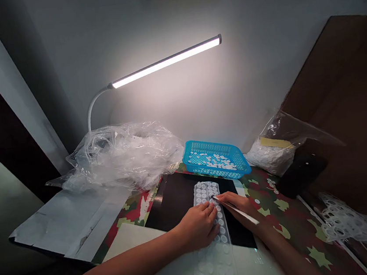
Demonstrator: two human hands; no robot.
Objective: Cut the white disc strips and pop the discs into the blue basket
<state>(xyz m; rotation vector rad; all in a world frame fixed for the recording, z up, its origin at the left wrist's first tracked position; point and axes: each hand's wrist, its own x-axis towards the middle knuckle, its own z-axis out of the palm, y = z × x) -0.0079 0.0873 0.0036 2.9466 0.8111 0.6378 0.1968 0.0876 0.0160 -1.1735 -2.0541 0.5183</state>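
A long clear plastic strip point(223, 234) with rows of round raised cups lies lengthwise before me, on a black mat. My left hand point(198, 226) rests over the strip's middle, palm down, fingers laid across the cups. Between the fingers of my right hand point(237, 204) is a slim white pen-like stick point(247, 217) with a dark tip. That tip touches or hovers just over the cups near the strip's far end; I cannot tell which. Behind the strip stands a blue plastic basket point(240, 171) with many small white discs point(221, 162) in it.
Clear plastic bags point(129, 154) are heaped at back left under a lit lamp point(166, 62). On the right are a bag of white pieces point(270, 156), a dark phone-like object point(302, 172) and perforated white scraps point(348, 220). Loose discs lie on the camouflage-patterned cloth point(278, 210).
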